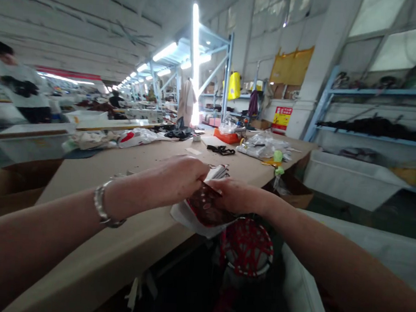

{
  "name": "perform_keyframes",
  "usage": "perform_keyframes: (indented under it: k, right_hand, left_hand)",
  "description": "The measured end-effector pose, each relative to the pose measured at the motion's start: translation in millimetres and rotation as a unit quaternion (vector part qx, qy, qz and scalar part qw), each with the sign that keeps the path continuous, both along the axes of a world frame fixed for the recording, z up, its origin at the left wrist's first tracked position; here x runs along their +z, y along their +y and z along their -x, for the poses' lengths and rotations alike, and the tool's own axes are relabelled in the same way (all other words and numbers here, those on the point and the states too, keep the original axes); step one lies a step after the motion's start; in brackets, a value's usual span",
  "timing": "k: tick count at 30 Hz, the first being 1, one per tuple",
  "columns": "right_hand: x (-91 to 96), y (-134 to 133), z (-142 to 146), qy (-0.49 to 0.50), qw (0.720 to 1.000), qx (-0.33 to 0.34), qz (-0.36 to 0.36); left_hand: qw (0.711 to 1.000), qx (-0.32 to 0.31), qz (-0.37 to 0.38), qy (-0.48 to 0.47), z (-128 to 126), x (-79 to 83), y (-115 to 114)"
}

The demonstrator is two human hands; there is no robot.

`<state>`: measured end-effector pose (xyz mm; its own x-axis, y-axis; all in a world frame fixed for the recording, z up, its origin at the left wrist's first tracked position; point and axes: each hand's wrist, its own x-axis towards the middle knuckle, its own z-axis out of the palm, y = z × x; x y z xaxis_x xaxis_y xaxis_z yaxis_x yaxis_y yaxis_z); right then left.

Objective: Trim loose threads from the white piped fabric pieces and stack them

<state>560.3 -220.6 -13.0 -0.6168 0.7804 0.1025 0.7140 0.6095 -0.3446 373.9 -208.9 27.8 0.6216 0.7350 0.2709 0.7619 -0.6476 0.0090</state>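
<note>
At the table's near edge, a dark red patterned piece of fabric (209, 206) is stretched between my two hands. My left hand (182, 178), with a bracelet on its wrist, pinches the fabric's upper left edge. The fingers of my right hand (237, 195) close on the upper right edge, a short way from the left. White material (185, 217) shows under and around the fabric; whether it is paper or cloth I cannot tell. Just beyond my hands lies a small stack of white, dark-edged pieces (219, 172).
A round stool with red webbing (249, 248) stands below the table edge. White bins (353, 179) are on the right. The brown table (143, 158) bears black straps (221, 150), plastic bags (262, 145) and an orange tray (227, 136). A person (22, 86) stands far left.
</note>
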Motion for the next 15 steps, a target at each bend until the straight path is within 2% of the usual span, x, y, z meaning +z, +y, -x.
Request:
perform_keyframes:
  k: [3, 5, 6, 8, 10, 11, 12, 13, 15]
  right_hand:
    - [-16.1, -4.7, -16.9, -0.067, 0.992, -0.057, 0.093]
    - [-30.4, -7.8, -28.8, -0.045, 0.981, -0.116, 0.145]
    - [-38.4, -10.0, -33.9, -0.015, 0.980, -0.140, 0.139]
    - [-55.7, -16.8, -40.8, 0.050, 0.983, -0.169, 0.050]
    - [-75.2, -27.8, -41.8, 0.091, 0.976, -0.187, -0.063]
    - [-86.3, -34.6, -40.0, 0.093, 0.973, -0.186, -0.098]
    - [-98.5, -41.9, -36.8, 0.088, 0.974, -0.179, -0.108]
    - [-112.1, -49.4, -32.5, 0.075, 0.978, -0.170, -0.100]
    - [-143.0, -63.5, -22.6, 0.029, 0.986, -0.155, -0.055]
  left_hand:
    - [0.999, 0.020, -0.022, 0.013, 9.0, -15.5, -10.5]
    - [1.000, 0.028, -0.003, -0.001, 12.6, -37.6, -15.7]
    - [0.999, 0.035, 0.015, -0.017, 13.1, -52.8, -17.3]
    - [0.994, 0.059, 0.060, -0.076, 11.4, -89.7, -18.6]
    - [0.971, 0.082, 0.127, -0.188, 6.2, -128.9, -19.1]
    - [0.942, 0.097, 0.175, -0.268, 2.4, -146.4, -20.1]
    - [0.895, 0.116, 0.234, -0.362, -2.0, -161.0, -22.0]
    - [0.828, 0.136, 0.279, -0.467, -6.7, -172.2, -25.2]
    - [0.675, 0.161, 0.335, -0.637, -15.9, -184.5, -34.9]
